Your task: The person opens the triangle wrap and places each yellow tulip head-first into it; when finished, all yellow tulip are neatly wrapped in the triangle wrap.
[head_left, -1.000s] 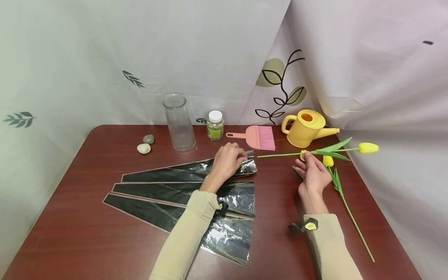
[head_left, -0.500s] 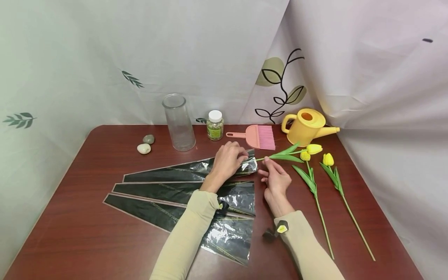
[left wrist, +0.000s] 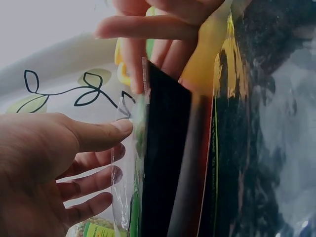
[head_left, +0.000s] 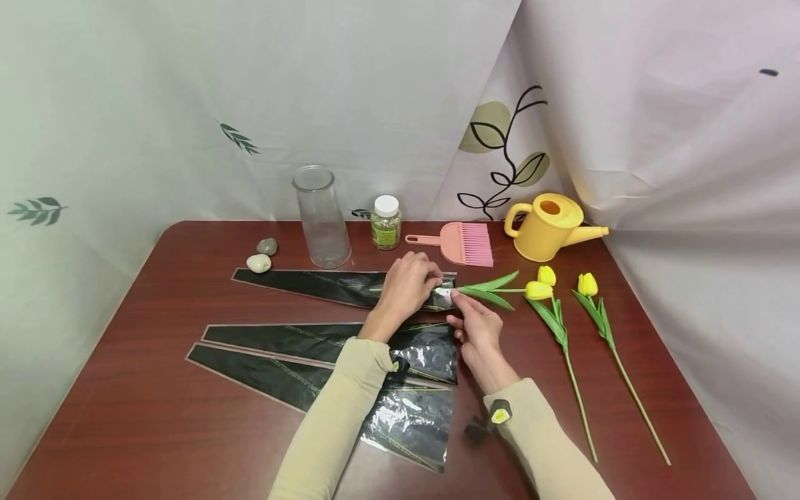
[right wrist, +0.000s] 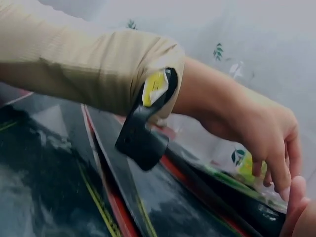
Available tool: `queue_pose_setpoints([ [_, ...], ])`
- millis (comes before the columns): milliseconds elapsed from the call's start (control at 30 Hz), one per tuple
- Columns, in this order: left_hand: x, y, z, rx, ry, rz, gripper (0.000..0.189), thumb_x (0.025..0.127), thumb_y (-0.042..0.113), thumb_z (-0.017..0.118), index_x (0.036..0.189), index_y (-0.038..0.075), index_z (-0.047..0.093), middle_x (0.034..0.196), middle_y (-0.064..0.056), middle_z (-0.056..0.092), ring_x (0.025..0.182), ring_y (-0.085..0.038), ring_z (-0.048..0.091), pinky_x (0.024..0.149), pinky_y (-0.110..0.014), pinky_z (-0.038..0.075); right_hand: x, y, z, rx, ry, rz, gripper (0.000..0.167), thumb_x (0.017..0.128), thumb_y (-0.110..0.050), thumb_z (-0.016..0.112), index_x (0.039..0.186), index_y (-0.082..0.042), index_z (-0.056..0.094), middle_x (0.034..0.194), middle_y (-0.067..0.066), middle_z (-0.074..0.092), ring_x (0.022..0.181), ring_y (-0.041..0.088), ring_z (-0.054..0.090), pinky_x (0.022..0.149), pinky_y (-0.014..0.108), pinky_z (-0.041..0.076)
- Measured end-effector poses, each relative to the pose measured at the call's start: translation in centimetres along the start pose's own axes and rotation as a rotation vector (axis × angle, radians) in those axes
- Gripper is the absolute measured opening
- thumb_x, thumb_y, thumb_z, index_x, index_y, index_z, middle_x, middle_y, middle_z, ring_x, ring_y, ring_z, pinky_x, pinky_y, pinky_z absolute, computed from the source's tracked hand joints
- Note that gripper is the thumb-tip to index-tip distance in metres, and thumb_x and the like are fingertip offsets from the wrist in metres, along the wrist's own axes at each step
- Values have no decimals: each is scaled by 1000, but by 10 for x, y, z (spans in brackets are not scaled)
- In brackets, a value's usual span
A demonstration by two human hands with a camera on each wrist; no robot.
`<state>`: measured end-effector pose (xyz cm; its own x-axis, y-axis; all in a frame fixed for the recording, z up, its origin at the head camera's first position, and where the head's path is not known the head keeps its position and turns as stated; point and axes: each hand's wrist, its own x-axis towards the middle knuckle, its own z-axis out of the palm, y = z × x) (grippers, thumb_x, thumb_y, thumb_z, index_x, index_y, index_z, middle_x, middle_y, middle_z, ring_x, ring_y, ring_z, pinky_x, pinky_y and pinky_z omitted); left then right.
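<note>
My left hand (head_left: pixel 409 281) pinches the clear front film of a black-backed flower sleeve (head_left: pixel 300 280) near its wide mouth. In the left wrist view, the left hand's thumb (left wrist: pixel 106 134) lies on that film, with its fingers behind. My right hand (head_left: pixel 478 326) pinches a yellow tulip (head_left: pixel 539 290) at the base of its leaves, fingertips right at the sleeve's mouth. Most of the stem lies inside the sleeve; leaves and bloom stick out to the right. Two more sleeves, a middle one (head_left: pixel 275 337) and a front one (head_left: pixel 400 423), lie flat below.
Two other tulips, one (head_left: pixel 565 340) beside another (head_left: pixel 615 347), lie at the right. Along the back stand a glass vase (head_left: pixel 321 222), a lidded jar (head_left: pixel 386 226) and a yellow watering can (head_left: pixel 544 229), with a pink brush and dustpan (head_left: pixel 453 243). Two stones (head_left: pixel 259 262) sit back left.
My right hand has brought the tulip leftward, and its stem has slid into the sleeve. The sleeve's narrow end has swung away toward the back. The left hand has stayed nearly in place.
</note>
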<state>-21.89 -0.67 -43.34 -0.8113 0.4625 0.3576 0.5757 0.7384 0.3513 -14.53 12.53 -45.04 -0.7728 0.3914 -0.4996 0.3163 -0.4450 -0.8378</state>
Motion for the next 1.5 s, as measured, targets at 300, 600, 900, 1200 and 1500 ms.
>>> queue_pose_setpoints([
  [300,-2,0,-1,5,-42,-9,5,88,22,75,89,18,78,84,4,62,84,-17,57,80,-36,47,7,-15,-30,-134,-179,-146,38,91,-19,72,123,0,66,102,6,73,61,13,69,40,18,42],
  [600,-2,1,-2,11,-38,-9,5,88,23,75,89,19,78,84,5,62,83,-16,56,79,-35,47,38,-72,-94,-1131,-184,-1105,10,86,-17,77,96,-13,77,83,3,72,64,16,60,51,28,45],
  [900,-2,0,-1,25,-27,0,5,88,23,75,88,19,77,82,5,61,82,-16,56,79,-34,47,58,-74,-111,-1522,-347,-1419,12,74,-7,83,84,-8,76,85,5,69,84,27,50,73,45,38],
  [1200,-1,2,-2,27,-30,3,4,88,23,75,89,20,77,83,6,61,82,-15,56,79,-34,47,61,-73,-107,-1498,-341,-1453,12,74,-6,83,83,-8,77,84,6,70,83,28,50,76,46,37],
  [1500,0,9,-3,19,-57,6,4,88,24,75,89,20,77,84,6,61,83,-15,55,74,-32,44,61,-68,-86,-1446,-365,-1465,10,78,-12,82,86,-10,78,90,4,71,90,26,52,81,46,36],
])
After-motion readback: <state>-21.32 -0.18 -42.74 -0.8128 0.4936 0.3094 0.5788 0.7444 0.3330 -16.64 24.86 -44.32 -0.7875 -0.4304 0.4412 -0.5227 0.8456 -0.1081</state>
